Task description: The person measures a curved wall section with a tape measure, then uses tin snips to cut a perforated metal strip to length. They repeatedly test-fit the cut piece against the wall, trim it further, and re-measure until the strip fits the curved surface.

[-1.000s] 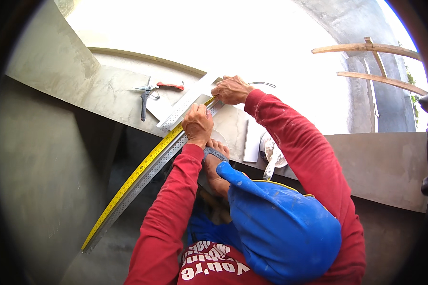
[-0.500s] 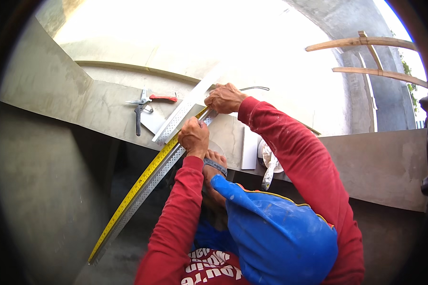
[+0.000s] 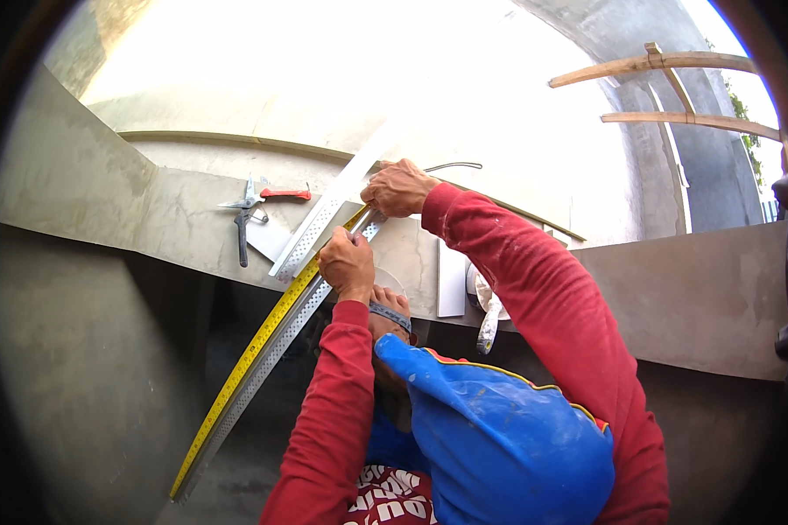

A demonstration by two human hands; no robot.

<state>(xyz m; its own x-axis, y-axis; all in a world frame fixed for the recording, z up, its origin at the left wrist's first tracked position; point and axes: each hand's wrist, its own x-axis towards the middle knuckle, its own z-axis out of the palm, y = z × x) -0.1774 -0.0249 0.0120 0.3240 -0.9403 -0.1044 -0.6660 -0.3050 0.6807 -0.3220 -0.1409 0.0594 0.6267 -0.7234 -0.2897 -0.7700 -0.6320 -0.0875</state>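
The left hand [image 3: 346, 262] is clenching its fingers around the yellow tape measure [image 3: 245, 367] and perforated metal strip [image 3: 276, 354] slanting off the concrete ledge [image 3: 175, 219], while the right hand [image 3: 398, 186] is gripping the strip's upper end; measuring looks underway, the snips [image 3: 249, 210] lying unused nearby.

Since a second ago the left hand [image 3: 348, 262] has slid a little down the yellow tape measure [image 3: 254, 354] and perforated metal strip [image 3: 276, 350], opening a wider gap from the right hand [image 3: 400, 188].
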